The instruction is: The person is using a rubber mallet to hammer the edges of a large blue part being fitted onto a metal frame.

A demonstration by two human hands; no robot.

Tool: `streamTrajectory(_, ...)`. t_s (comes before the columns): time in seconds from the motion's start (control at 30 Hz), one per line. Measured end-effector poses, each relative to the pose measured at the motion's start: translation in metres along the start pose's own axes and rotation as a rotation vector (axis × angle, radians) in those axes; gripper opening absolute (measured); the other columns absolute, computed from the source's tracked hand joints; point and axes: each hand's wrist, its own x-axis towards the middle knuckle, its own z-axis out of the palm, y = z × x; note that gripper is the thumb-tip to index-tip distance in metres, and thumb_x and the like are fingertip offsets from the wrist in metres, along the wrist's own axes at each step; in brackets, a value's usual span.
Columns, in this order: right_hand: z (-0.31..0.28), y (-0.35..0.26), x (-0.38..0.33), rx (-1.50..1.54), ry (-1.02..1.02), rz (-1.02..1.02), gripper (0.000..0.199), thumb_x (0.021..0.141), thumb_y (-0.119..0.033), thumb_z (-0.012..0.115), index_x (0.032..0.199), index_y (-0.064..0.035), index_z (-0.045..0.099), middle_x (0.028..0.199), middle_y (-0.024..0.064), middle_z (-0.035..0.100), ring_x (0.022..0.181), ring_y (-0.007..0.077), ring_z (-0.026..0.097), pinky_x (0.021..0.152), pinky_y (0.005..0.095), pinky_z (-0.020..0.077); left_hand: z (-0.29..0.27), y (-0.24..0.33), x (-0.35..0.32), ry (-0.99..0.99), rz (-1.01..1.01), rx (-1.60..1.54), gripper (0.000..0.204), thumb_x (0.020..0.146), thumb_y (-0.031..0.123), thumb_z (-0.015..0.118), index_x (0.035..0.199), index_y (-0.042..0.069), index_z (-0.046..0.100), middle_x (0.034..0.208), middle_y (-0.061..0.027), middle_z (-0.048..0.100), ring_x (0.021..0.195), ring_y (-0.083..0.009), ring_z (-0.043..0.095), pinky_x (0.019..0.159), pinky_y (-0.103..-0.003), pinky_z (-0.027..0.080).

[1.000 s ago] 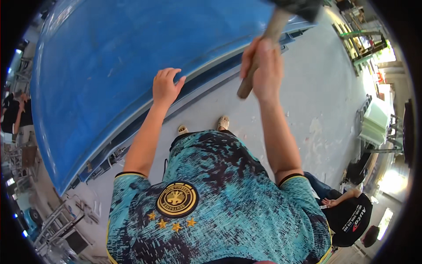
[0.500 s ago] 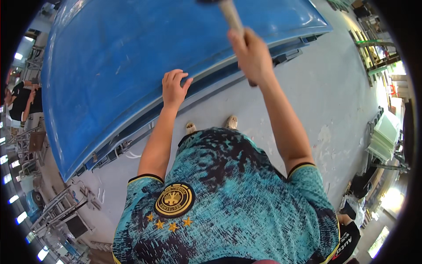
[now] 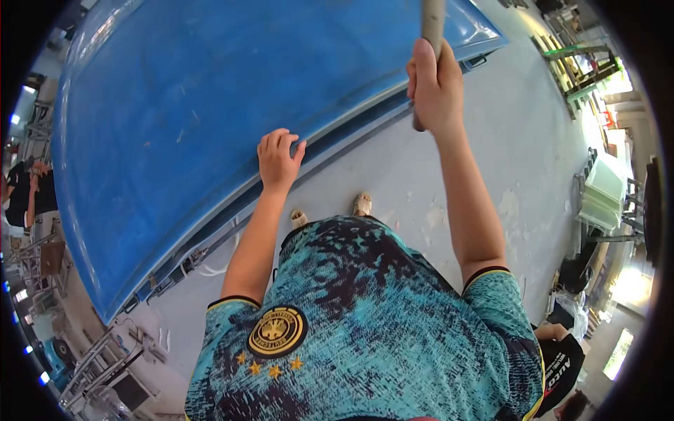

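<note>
A large, glossy blue shell point(image 3: 182, 140) with a curved surface and a pale rim fills the upper left. My left hand point(image 3: 279, 161) rests on its near rim, fingers bent over the surface and thumb apart, holding nothing. To the right, my right hand point(image 3: 439, 88) is wrapped around the pale handle of a hammer point(image 3: 433, 21), raised above the shell's right part. The handle's darker butt pokes out below my fist. The hammer's head lies beyond the top edge, out of sight.
Metal framing with fittings point(image 3: 189, 263) runs under the shell's rim. Grey floor point(image 3: 421, 196) lies around my feet. Green-and-metal racks point(image 3: 579, 70) and stacked pale panels point(image 3: 602, 189) stand at the right. Another person point(image 3: 28, 193) is at the far left, and one point(image 3: 558, 365) is behind me at the lower right.
My right hand has moved right with the hammer, whose handle now stands more upright and whose head has left the picture. My left hand stays on the rim.
</note>
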Motion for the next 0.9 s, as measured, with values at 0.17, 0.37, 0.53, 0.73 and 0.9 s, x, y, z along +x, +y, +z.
streamTrajectory(0.17, 0.023, 0.166, -0.066, -0.647, -0.349, 0.067, 0.053, 0.114, -0.056, 0.056, 0.112, -0.0036, 0.063, 0.093, 0.0251, 0.076, 0.087, 0.0485, 0.072, 0.079, 0.0575, 0.0539, 0.004, 0.008, 0.012, -0.021, 0.022, -0.035, 0.026, 0.093, 0.026, 0.089, 0.109, 0.014, 0.073, 0.125, -0.0054, 0.071, 0.119, -0.0317, 0.066, 0.103, -0.047, 0.05)
streamTrajectory(0.37, -0.037, 0.016, -0.008, -0.259, -0.078, 0.031, 0.051, 0.114, -0.055, 0.058, 0.108, -0.0051, 0.064, 0.092, 0.0236, 0.075, 0.089, 0.0483, 0.072, 0.079, 0.0559, 0.0538, 0.0, -0.002, -0.007, -0.031, 0.047, 0.01, 0.025, 0.095, 0.026, 0.088, 0.111, 0.014, 0.072, 0.126, -0.0053, 0.072, 0.12, -0.0326, 0.066, 0.103, -0.047, 0.051)
streamTrajectory(0.53, 0.016, 0.075, -0.021, -0.005, 0.199, -0.053, 0.036, 0.115, -0.041, 0.063, 0.113, -0.0051, 0.058, 0.089, 0.025, 0.074, 0.087, 0.0478, 0.072, 0.08, 0.054, 0.0555, 0.012, -0.002, 0.009, -0.014, 0.036, 0.008, 0.024, 0.096, 0.027, 0.087, 0.11, 0.015, 0.073, 0.125, -0.0037, 0.07, 0.119, -0.0315, 0.066, 0.103, -0.046, 0.051)
streamTrajectory(0.73, -0.016, 0.081, -0.008, -0.378, -0.237, 0.16, 0.05, 0.114, -0.052, 0.057, 0.111, -0.0033, 0.066, 0.093, 0.0258, 0.075, 0.088, 0.0448, 0.074, 0.081, 0.0532, 0.0566, 0.013, -0.006, 0.004, -0.029, 0.008, 0.028, 0.024, 0.095, 0.025, 0.087, 0.112, 0.013, 0.074, 0.127, -0.0064, 0.072, 0.12, -0.0332, 0.066, 0.104, -0.047, 0.052)
streamTrajectory(0.9, -0.019, 0.037, 0.005, -0.082, 0.05, 0.066, 0.049, 0.115, -0.052, 0.057, 0.114, -0.0039, 0.068, 0.091, 0.0236, 0.075, 0.086, 0.0433, 0.073, 0.079, 0.0524, 0.0567, 0.009, -0.003, 0.003, -0.034, 0.014, 0.053, 0.024, 0.095, 0.025, 0.087, 0.112, 0.013, 0.074, 0.128, -0.0066, 0.073, 0.121, -0.0338, 0.066, 0.105, -0.049, 0.052)
